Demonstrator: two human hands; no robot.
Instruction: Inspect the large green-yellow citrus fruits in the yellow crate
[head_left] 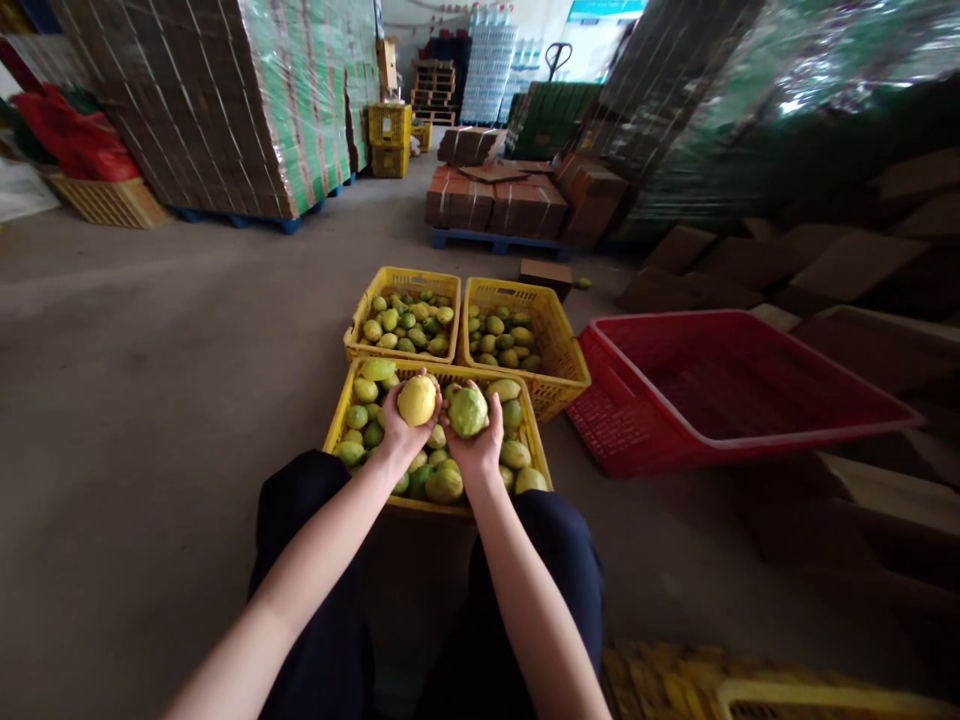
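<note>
My left hand (400, 428) is wrapped round a yellow lemon (417, 400), palm up. In my right hand (484, 450) rests a green, bumpy lemon (468, 412), its fingers curled about the sides. Both hands hang close together over the near yellow crate (337, 415), which is full of green and yellowish lemons (444, 486). Behind it stand two more yellow crates, the far left crate (352, 325) and the far right crate (562, 350), each with lemons inside. My forearms hide part of the near crate's front side.
A large red basket (622, 400) stands to the right, with cardboard boxes (885, 500) beside it. Bundled cardboard (529, 205) lies on a blue pallet ahead. Wrapped stacks (285, 110) rise on both sides. Bare floor (150, 400) stretches to the left. Another yellow crate (825, 700) is at lower right.
</note>
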